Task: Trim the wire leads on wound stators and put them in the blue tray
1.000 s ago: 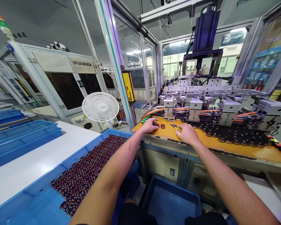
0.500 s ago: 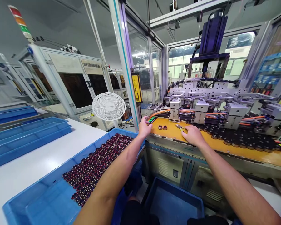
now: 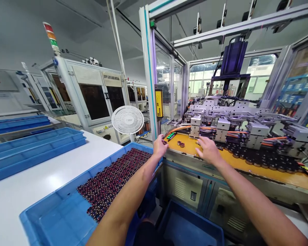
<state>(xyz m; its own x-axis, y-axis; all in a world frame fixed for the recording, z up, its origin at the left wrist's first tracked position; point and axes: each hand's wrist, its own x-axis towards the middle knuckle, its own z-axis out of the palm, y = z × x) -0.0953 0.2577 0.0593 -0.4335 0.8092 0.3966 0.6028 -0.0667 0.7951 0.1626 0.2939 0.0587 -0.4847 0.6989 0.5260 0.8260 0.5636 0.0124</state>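
Observation:
My left hand (image 3: 159, 146) is closed at the left end of the orange-topped bench, with a small ring-shaped wound core (image 3: 165, 142) at its fingertips, partly hidden. My right hand (image 3: 209, 151) hovers over the bench edge, its fingers spread apart. Beneath it lies a pair of pliers (image 3: 197, 143), mostly covered by the hand. Between my hands, two small wound cores (image 3: 180, 144) sit close together on the orange surface (image 3: 187, 149). Green-and-black marker-like pieces (image 3: 170, 135) lie just beyond my left hand.
A blue tray (image 3: 59, 191) on the left holds many dark red-flecked cores. Behind the bench stands a machine with metal clamp blocks (image 3: 222, 130). Rows of black-topped round parts (image 3: 264, 158) line the right side. Another blue bin (image 3: 192, 218) sits below; a white fan (image 3: 127, 119) stands behind.
My right hand has loosened from the yellow-handled pliers and spread its fingers. My left hand stays near the bench's left end with the core. The whole view has shifted right and down.

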